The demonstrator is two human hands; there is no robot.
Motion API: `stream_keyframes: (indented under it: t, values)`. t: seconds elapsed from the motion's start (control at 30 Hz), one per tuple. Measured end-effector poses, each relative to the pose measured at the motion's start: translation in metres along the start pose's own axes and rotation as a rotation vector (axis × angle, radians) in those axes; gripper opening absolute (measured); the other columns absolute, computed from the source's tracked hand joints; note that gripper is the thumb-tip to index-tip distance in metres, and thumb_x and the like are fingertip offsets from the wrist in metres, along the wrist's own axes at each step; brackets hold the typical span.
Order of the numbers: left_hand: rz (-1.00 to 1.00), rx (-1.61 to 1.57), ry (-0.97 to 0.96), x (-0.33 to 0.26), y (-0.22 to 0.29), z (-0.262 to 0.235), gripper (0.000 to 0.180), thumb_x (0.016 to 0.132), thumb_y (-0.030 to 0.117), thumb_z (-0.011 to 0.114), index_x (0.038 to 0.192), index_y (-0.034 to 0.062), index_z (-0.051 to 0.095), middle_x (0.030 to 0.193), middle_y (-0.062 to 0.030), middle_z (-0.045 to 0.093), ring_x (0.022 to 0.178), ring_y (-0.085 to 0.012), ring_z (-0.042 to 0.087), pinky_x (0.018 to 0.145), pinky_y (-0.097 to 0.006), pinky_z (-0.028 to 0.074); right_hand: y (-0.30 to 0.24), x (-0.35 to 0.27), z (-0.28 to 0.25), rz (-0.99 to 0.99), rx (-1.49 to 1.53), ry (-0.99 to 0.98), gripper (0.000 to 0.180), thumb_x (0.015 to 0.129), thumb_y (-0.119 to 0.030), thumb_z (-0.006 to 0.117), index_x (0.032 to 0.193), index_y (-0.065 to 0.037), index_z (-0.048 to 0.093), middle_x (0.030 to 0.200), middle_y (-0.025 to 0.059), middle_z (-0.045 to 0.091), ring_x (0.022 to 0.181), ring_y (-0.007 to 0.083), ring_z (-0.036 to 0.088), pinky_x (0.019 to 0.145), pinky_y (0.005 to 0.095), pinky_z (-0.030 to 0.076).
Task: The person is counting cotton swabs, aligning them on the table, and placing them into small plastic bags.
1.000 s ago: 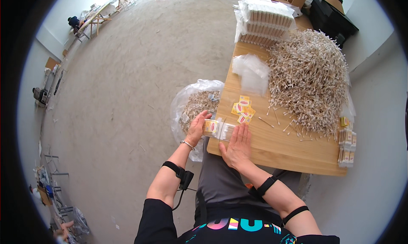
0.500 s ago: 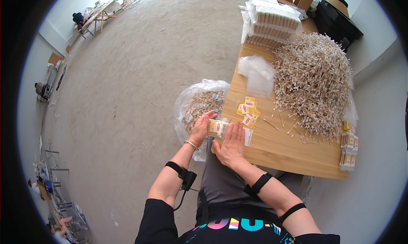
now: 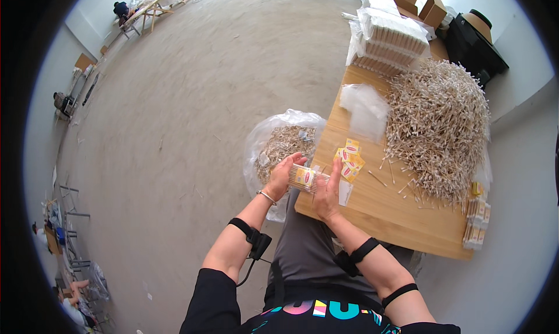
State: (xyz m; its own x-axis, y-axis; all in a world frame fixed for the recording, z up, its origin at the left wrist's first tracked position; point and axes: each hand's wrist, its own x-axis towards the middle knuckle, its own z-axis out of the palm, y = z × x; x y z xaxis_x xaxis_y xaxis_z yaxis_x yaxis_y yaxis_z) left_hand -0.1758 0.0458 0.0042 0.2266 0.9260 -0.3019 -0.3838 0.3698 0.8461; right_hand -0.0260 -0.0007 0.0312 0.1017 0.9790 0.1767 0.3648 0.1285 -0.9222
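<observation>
Forearms: black straps (image 3: pixel 365 249) circle both, and a silver bracelet (image 3: pixel 266 195) rings the left wrist.
Left hand (image 3: pixel 281 177): clamped around the left end of the swab packet, fingers on its far side.
Right hand (image 3: pixel 328 194): fingers straight and close together, not curled into a grip, set against the packet's right end; exact contact under the palm cannot be told.
Swab packet (image 3: pixel 304 177): held between the two hands at the near left corner of the wooden table (image 3: pixel 402 220), yellow printed card facing up.
White slip (image 3: pixel 345 193): on the tabletop, just right of the right hand.
Yellow cards (image 3: pixel 350 159): a small overlapping pile beyond the right hand.
Small packs (image 3: pixel 477 223): stacked at the table's right edge, cards showing.
Plastic bag (image 3: pixel 256 142): on the floor left of the table, full of loose swabs.
Clear sleeves (image 3: pixel 367 110): a loose, flat pile beyond the cards.
Swab heap (image 3: pixel 439 130): large mound right of the sleeves, strays scattered at its near side.
Bagged bundles (image 3: pixel 390 40): stacked in layers at the table's far end.
Cardboard boxes (image 3: pixel 432 11): open, behind the bundles.
Trestle table (image 3: pixel 154 11): far across the room, a person (image 3: pixel 120 11) beside it.
</observation>
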Motion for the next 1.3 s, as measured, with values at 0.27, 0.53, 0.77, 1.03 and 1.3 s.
stream_keyframes:
  t: [0.27,0.53,0.77,1.03,1.3]
  values:
    - [-0.122,-0.106,-0.049,0.001,0.006,0.002,0.045,0.101,0.030,0.030,0.134,0.0006,0.039,0.130,-0.0158,0.050,0.115,-0.0219,0.051,0.098,-0.034,0.043,0.005,0.010,0.031,0.012,0.249,0.013,0.064,0.094,-0.032,0.040,0.142,0.006,0.017,0.149,0.0235,0.017,0.140,0.0344,0.011,0.113,0.0385,0.010]
    - [-0.120,0.058,-0.075,-0.001,0.009,-0.001,0.045,0.100,0.029,0.033,0.134,-0.0002,0.039,0.127,-0.0149,0.053,0.111,-0.0198,0.054,0.095,-0.032,0.044,0.002,0.011,0.040,-0.056,0.295,0.009,0.062,0.094,-0.033,0.041,0.140,0.006,0.023,0.147,0.0235,0.022,0.139,0.0339,0.016,0.112,0.0390,0.013]
    - [-0.086,0.117,0.047,0.005,-0.002,-0.004,0.050,0.100,0.037,0.034,0.132,0.0005,0.042,0.122,-0.0141,0.057,0.105,-0.0190,0.058,0.091,-0.030,0.046,0.004,0.018,0.023,-0.008,0.337,-0.025,0.054,0.092,-0.025,0.044,0.135,0.005,0.032,0.144,0.0225,0.030,0.135,0.0332,0.027,0.111,0.0394,0.019]
    - [-0.098,0.222,0.116,0.017,-0.019,-0.006,0.045,0.100,0.032,0.034,0.129,-0.0004,0.043,0.120,-0.0138,0.059,0.106,-0.0195,0.059,0.091,-0.030,0.047,0.059,0.041,-0.107,-0.066,-0.768,0.466,0.049,0.076,-0.011,0.062,0.122,-0.002,0.047,0.127,0.0183,0.046,0.120,0.0349,0.041,0.102,0.0446,0.031]
    - [0.727,1.362,0.540,-0.003,0.004,0.067,0.036,0.090,0.018,0.050,0.122,0.0012,0.051,0.126,-0.0194,0.051,0.121,-0.0361,0.044,0.099,-0.041,0.038,0.096,0.020,-0.171,-0.049,-0.591,0.375,0.014,0.075,-0.007,0.063,0.088,-0.005,0.063,0.096,0.0116,0.055,0.094,0.0310,0.051,0.084,0.0420,0.041]
